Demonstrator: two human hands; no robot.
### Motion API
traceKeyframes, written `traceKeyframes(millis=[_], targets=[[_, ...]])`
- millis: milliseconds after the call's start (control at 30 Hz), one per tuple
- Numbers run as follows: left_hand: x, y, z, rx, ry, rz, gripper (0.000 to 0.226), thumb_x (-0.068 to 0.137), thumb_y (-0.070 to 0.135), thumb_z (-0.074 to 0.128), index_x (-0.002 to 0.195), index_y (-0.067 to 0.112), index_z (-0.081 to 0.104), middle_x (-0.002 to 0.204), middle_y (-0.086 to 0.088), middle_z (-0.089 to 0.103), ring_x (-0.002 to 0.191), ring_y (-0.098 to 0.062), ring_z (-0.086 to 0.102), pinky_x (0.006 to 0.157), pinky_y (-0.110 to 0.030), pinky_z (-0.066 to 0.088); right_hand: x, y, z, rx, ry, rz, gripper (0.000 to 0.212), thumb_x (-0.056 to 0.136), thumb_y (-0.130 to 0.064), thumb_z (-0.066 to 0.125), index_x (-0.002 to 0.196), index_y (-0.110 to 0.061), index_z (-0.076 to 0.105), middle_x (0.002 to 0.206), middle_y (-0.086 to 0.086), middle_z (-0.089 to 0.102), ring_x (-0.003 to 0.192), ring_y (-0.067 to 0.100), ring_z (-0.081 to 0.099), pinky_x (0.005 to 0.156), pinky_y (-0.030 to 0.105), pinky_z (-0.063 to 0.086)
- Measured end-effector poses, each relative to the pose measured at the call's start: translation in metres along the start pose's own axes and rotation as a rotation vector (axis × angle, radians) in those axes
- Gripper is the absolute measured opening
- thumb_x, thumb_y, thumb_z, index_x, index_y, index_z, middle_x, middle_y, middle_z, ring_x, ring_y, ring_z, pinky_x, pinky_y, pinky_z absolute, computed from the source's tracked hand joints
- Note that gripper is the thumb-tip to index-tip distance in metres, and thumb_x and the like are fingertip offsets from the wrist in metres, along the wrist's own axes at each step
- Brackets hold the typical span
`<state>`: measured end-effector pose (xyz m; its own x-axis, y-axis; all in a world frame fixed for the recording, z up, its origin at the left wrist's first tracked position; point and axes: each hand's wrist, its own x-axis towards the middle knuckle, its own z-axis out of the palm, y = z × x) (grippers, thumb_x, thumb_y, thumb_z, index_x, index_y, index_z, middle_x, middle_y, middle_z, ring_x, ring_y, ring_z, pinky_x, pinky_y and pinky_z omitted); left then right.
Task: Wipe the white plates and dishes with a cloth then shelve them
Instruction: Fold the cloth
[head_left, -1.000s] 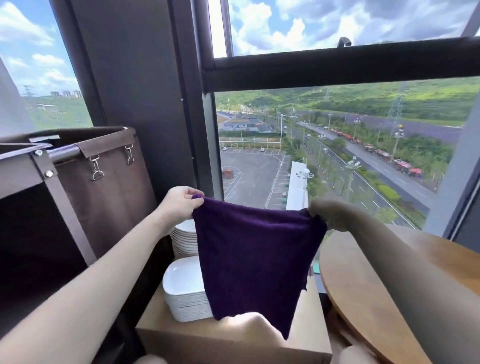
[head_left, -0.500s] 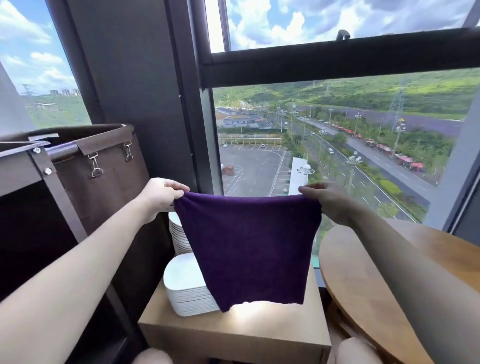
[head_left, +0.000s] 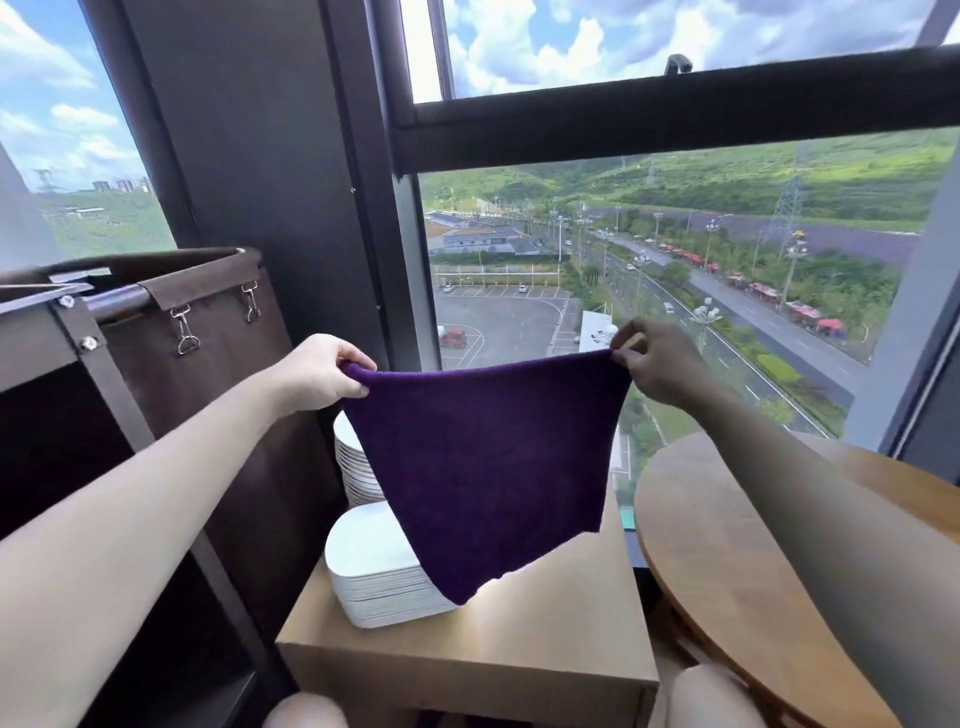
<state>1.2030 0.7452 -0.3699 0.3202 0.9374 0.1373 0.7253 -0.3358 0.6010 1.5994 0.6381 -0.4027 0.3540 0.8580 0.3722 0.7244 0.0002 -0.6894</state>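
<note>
At the far left of the frame stands a dark brown cart (head_left: 98, 364). A brown fabric bag (head_left: 223, 405) hangs from its top rail by two metal clips (head_left: 185, 332).

Just right of the bag, at mid-height, the left hand (head_left: 319, 371) pinches the upper left corner of the purple cloth (head_left: 488, 457), thumb and curled fingers closed on the fabric.

Below that hand, a stack of round white plates (head_left: 353, 457) sits against the dark window pillar. In front of it, lower in the frame, is a stack of square white dishes (head_left: 379, 577) with rounded corners. Both stacks are on the left part of a low wooden stand (head_left: 545, 623), though the cloth hides where the round stack meets it.

The cloth is stretched between the two hands in the centre of the frame, its top edge nearly level and sagging slightly (the lower edge slants, with the lowest corner hanging over the right edge of the square dishes). It hangs in the air in front of both stacks, and whether its tip touches the dishes cannot be told.

Right of centre, the right hand (head_left: 662, 366) grips the upper right corner of the cloth between pinched fingertips.

At lower right is a round wooden table (head_left: 727, 545), beside the stand. The window (head_left: 675, 234) fills the upper right.
</note>
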Motion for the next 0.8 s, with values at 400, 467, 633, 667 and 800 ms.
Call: traceKeyframes(millis=[400,467,633,667,800], targets=[[0.02,0.023,-0.024,0.185,0.182,0.113,0.01,0.1,0.015,0.067,0.094,0.015,0.075,0.082,-0.004,0.071,0.073,-0.018,0.057,0.065,-0.025,0.042,0.007,-0.002,-0.028,0.034,0.084,-0.047,0.016,0.089,-0.001,0.073,0.102,-0.01,0.077,0.093,0.006,0.073,0.084,0.019,0.066,0.068,0.016,0.046],[0.02,0.028,-0.026,0.13,0.183,0.129,0.008,0.099,0.012,0.069,0.094,0.013,0.075,0.084,-0.007,0.072,0.07,-0.017,0.055,0.063,-0.023,0.041,0.006,-0.003,-0.034,0.003,0.113,-0.07,0.016,0.088,0.0,0.073,0.099,-0.011,0.074,0.092,0.005,0.071,0.088,0.023,0.067,0.077,0.025,0.048],[0.019,0.046,-0.034,0.052,0.167,0.167,0.004,0.09,0.007,0.079,0.091,0.011,0.079,0.074,-0.001,0.071,0.055,0.001,0.057,0.055,-0.01,0.042,0.007,-0.007,-0.049,-0.105,0.168,-0.085,0.029,0.088,0.004,0.066,0.112,-0.009,0.074,0.101,0.007,0.07,0.097,0.024,0.063,0.086,0.03,0.047],[0.018,0.05,-0.037,0.048,0.154,0.174,0.007,0.089,0.005,0.08,0.089,0.012,0.08,0.073,0.001,0.072,0.054,0.004,0.058,0.055,-0.007,0.042,0.008,-0.007,-0.052,-0.128,0.16,-0.086,0.03,0.088,0.005,0.064,0.113,-0.009,0.075,0.101,0.008,0.07,0.097,0.025,0.063,0.086,0.03,0.047],[0.017,0.058,-0.048,-0.002,0.105,0.173,0.014,0.085,0.001,0.083,0.083,0.015,0.08,0.078,-0.006,0.077,0.064,-0.007,0.065,0.062,-0.013,0.05,0.012,-0.007,-0.068,-0.162,0.117,-0.074,0.015,0.088,0.0,0.071,0.098,-0.009,0.078,0.09,0.006,0.068,0.09,0.027,0.063,0.076,0.028,0.04]])
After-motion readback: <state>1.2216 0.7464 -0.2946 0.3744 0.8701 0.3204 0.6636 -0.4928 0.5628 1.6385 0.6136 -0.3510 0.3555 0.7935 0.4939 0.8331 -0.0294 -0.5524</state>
